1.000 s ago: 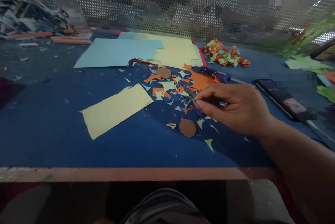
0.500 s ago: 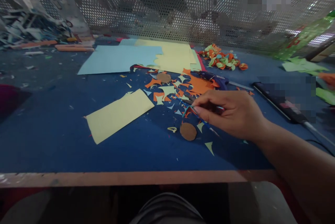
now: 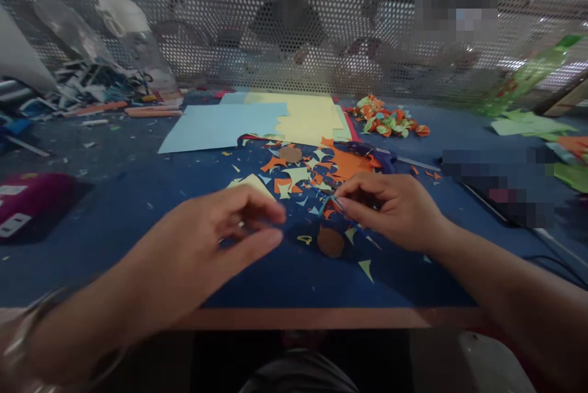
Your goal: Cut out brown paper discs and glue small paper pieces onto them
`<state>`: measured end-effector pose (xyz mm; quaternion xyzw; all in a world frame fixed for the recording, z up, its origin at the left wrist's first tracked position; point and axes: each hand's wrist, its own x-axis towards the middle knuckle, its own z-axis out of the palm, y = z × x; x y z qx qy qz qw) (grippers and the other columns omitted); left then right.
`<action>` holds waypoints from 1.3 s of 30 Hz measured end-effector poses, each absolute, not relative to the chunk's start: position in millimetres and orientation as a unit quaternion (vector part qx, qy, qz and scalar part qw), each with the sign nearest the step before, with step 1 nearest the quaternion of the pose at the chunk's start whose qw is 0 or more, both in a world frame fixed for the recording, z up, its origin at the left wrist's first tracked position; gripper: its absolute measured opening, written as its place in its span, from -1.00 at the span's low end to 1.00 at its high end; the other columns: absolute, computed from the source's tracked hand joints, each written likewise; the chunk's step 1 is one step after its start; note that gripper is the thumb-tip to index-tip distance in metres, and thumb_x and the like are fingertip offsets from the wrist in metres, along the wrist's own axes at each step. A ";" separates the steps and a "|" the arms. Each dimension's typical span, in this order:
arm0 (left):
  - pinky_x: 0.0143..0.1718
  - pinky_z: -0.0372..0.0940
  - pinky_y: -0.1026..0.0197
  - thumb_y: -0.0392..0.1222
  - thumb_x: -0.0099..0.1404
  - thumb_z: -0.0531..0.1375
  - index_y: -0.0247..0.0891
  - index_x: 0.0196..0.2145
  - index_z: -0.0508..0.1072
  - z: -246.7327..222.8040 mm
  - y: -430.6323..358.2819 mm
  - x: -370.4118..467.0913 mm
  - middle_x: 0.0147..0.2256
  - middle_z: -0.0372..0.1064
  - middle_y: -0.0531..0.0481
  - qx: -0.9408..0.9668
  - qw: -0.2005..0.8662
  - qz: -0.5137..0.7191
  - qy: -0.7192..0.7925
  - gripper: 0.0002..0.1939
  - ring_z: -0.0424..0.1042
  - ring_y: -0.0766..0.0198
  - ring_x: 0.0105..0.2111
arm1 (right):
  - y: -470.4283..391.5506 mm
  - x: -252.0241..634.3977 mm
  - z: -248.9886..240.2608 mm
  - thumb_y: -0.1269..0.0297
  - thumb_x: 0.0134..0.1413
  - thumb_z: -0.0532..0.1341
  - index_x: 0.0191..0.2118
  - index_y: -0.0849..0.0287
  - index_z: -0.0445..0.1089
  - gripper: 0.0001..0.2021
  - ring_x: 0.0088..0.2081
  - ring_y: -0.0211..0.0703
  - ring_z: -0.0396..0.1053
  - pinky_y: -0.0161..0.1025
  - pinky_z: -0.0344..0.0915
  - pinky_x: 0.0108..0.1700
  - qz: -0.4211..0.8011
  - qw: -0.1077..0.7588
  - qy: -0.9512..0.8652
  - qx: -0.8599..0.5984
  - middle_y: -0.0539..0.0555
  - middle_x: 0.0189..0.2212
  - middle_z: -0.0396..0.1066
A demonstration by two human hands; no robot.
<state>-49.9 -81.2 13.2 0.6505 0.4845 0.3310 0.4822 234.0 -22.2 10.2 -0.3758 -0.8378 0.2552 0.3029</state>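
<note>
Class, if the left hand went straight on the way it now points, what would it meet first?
Probably the teal strip pinched in the right hand, though how high the left hand sits above the table is unclear.

Right hand (image 3: 395,212) pinches a small blue-green strip (image 3: 327,202) between thumb and fingertips, amid paper scraps (image 3: 296,174) strewn on a blue worktop (image 3: 133,197). Left hand (image 3: 220,234), slightly blurred, is raised with thumb and fingers apart; a pale yellow card (image 3: 257,183) is partly hidden behind it. One brown disc (image 3: 331,242) lies between the hands, nearer the right. Glue gun (image 3: 373,152) just beyond the right hand. Further back: blue sheet (image 3: 225,127), yellow sheet (image 3: 307,117), heap of paper curls (image 3: 390,122) to their right.
</note>
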 end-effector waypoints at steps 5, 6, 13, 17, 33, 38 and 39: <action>-0.06 0.44 0.16 -0.08 0.26 0.36 -0.25 -0.04 0.43 20.1 -12.3 -5.3 -0.07 0.53 -0.08 0.719 0.519 0.265 0.379 -0.63 0.54 0.20 -0.09 | -20.9 235.2 12.9 0.30 0.24 0.26 -0.31 0.24 0.50 -0.87 -0.57 -0.39 0.33 -0.42 0.26 -0.51 0.273 0.313 -0.821 -0.391 -0.04 -0.53 0.43; -0.05 0.44 0.17 -0.11 0.27 0.36 -0.26 -0.07 0.42 16.9 -7.8 -1.2 -0.12 0.52 -0.06 0.713 0.534 0.267 0.367 -0.66 0.54 0.23 -0.12 | -20.3 235.6 13.2 0.31 0.23 0.26 -0.31 0.24 0.50 -0.87 -0.57 -0.39 0.32 -0.42 0.25 -0.51 0.274 0.313 -0.820 -0.392 -0.05 -0.53 0.42; -0.07 0.42 0.24 -0.22 0.27 0.36 -0.25 -0.10 0.41 6.2 -6.3 -5.6 -0.16 0.50 0.00 0.661 0.610 0.281 0.335 -0.72 0.52 0.32 -0.15 | -15.8 236.2 10.5 0.28 0.26 0.25 -0.29 0.21 0.51 -0.86 -0.56 -0.37 0.35 -0.40 0.28 -0.50 0.304 0.294 -0.809 -0.409 -0.03 -0.52 0.43; -0.06 0.42 0.23 -0.27 0.27 0.35 -0.24 -0.09 0.39 4.1 -4.7 -5.1 -0.12 0.52 -0.02 0.651 0.619 0.295 0.326 -0.71 0.53 0.31 -0.13 | -16.9 233.8 11.4 0.30 0.25 0.24 -0.29 0.22 0.50 -0.87 -0.59 -0.38 0.33 -0.41 0.26 -0.53 0.313 0.296 -0.807 -0.405 -0.04 -0.54 0.42; -0.18 0.42 0.29 -0.33 0.24 0.34 -0.26 -0.16 0.41 3.2 -2.2 -4.4 -0.25 0.48 0.03 0.641 0.630 0.292 0.328 -0.76 0.50 0.35 -0.23 | -20.1 232.8 13.5 0.26 0.26 0.24 -0.29 0.19 0.52 -0.85 -0.59 -0.37 0.32 -0.40 0.23 -0.54 0.297 0.280 -0.817 -0.408 -0.04 -0.55 0.44; -0.28 0.38 0.32 -0.39 0.16 0.31 -0.28 -0.23 0.41 5.6 -6.2 1.2 -0.34 0.45 0.08 0.645 0.594 0.319 0.360 -0.78 0.46 0.39 -0.34 | -20.4 228.6 11.0 0.33 0.24 0.25 -0.27 0.17 0.52 -0.90 -0.57 -0.39 0.36 -0.43 0.27 -0.51 0.288 0.287 -0.823 -0.398 -0.06 -0.54 0.45; -0.28 0.37 0.33 -0.39 0.16 0.30 -0.28 -0.24 0.41 5.3 -6.9 1.6 -0.35 0.45 0.09 0.644 0.592 0.324 0.360 -0.79 0.46 0.39 -0.35 | -20.4 227.7 10.4 0.34 0.24 0.25 -0.26 0.18 0.51 -0.91 -0.56 -0.39 0.35 -0.44 0.27 -0.51 0.283 0.288 -0.824 -0.397 -0.06 -0.54 0.45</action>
